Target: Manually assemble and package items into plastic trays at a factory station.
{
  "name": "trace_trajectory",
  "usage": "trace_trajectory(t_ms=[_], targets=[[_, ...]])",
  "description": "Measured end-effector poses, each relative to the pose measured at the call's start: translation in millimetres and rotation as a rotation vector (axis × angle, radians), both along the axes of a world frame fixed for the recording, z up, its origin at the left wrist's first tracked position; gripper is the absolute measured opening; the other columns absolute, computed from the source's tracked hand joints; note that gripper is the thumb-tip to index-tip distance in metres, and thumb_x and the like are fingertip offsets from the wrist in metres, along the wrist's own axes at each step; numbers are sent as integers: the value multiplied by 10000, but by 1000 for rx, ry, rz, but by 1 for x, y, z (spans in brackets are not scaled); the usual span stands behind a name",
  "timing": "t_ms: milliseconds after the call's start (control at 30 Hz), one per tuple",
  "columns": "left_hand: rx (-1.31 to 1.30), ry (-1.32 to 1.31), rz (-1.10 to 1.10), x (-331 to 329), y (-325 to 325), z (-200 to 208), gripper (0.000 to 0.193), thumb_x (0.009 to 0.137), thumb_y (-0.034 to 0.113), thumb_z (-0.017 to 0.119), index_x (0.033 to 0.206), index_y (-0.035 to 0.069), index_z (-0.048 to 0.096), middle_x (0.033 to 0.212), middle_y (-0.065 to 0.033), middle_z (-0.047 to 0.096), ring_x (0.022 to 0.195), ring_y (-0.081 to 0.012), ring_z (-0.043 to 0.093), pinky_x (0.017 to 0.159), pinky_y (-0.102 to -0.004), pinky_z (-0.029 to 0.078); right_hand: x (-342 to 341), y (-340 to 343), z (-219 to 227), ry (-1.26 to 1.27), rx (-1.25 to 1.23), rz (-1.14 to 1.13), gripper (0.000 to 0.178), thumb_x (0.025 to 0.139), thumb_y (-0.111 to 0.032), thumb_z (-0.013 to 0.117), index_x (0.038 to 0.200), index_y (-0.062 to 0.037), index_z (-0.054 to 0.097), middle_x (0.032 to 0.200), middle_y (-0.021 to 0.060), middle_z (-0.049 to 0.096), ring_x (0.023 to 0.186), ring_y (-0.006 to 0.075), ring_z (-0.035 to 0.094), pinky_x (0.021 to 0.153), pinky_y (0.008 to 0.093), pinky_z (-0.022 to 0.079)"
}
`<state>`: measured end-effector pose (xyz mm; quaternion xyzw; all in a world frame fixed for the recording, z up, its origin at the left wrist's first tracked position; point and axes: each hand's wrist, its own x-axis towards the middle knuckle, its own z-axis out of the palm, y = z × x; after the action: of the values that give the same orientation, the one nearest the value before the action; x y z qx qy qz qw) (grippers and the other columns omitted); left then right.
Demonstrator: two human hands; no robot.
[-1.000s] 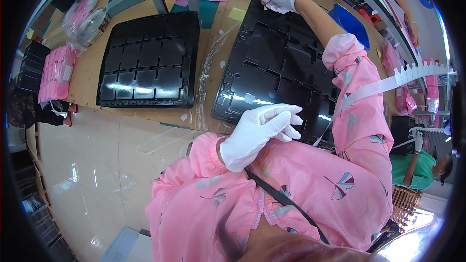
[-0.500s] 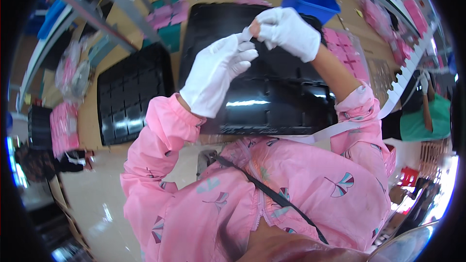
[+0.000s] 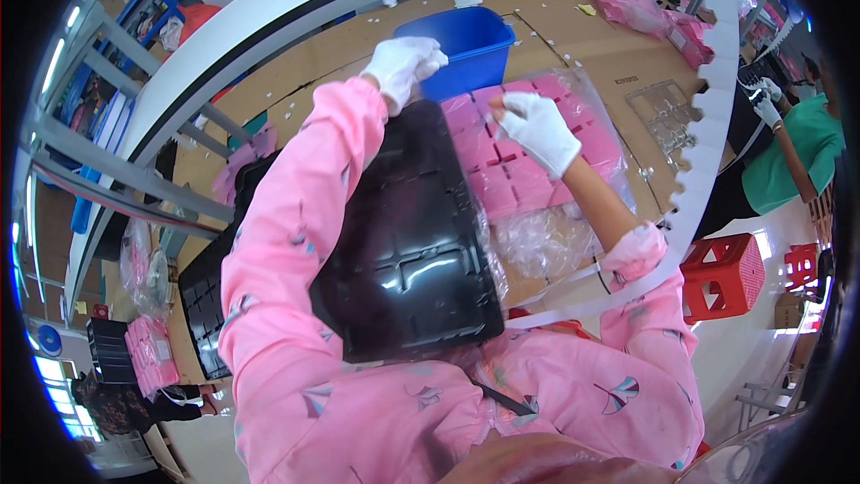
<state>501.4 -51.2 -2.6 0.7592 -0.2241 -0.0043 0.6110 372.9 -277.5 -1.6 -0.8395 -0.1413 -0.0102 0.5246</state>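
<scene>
My left hand (image 3: 408, 70), in a white glove, is at the near left rim of a blue bin (image 3: 466, 45), its fingers bent together. Whether anything small is between them I cannot make out. My right hand (image 3: 540, 133), gloved with a bare fingertip showing, hovers over pink slotted sheets (image 3: 528, 184) in clear plastic. Its fingers are loosely bent and apart, with nothing visible in them. A large black moulded tray (image 3: 403, 242) lies before me, below my left arm. A long white notched strip (image 3: 690, 188) hangs at the right and curves past my right sleeve.
A second black tray (image 3: 202, 314) is at the left. A white shelf edge (image 3: 296, 45) arches over the table's far side. Crumpled clear plastic (image 3: 546, 242) lies near the pink sheets. A red stool (image 3: 724, 276) and a person in green (image 3: 797, 166) are at the right.
My hands have parted: the left moved forward to the blue bin, the right down over the pink sheets. The small white piece between them is no longer visible. My view has swung right.
</scene>
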Motion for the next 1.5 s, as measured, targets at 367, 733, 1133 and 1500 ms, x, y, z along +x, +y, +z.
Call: trace_trajectory(t_ms=[367,733,1133,1500], targets=[[-225,180,559,177,-88,-44,401,903,284,491,1277,141,485,1229,-131,528,1049,-246,539,795,-340,476,-7,-125,-86,372,241,-172,247,863,-57,552,1067,76,594,874,89,640,669,122,607,633,250,487],[573,-118,410,178,-37,-52,495,829,239,602,1279,60,502,1169,-153,592,1077,-226,586,891,-285,463,15,-118,-99,214,35,-163,224,847,-87,537,1009,44,619,792,124,654,675,143,629,643,270,497],[-125,226,135,-20,-36,3,532,833,328,647,1167,-71,536,1062,-151,628,929,-258,629,795,-322,492,88,-51,-132,143,-788,43,283,815,-199,511,984,-35,669,1001,169,646,927,347,622,789,390,505],[-280,392,337,-161,-29,35,233,903,97,547,1099,-29,546,1069,-137,611,934,-237,639,816,-307,526,110,-31,-168,220,-937,55,261,786,-131,529,978,-41,682,1027,204,635,963,349,626,756,411,516]])
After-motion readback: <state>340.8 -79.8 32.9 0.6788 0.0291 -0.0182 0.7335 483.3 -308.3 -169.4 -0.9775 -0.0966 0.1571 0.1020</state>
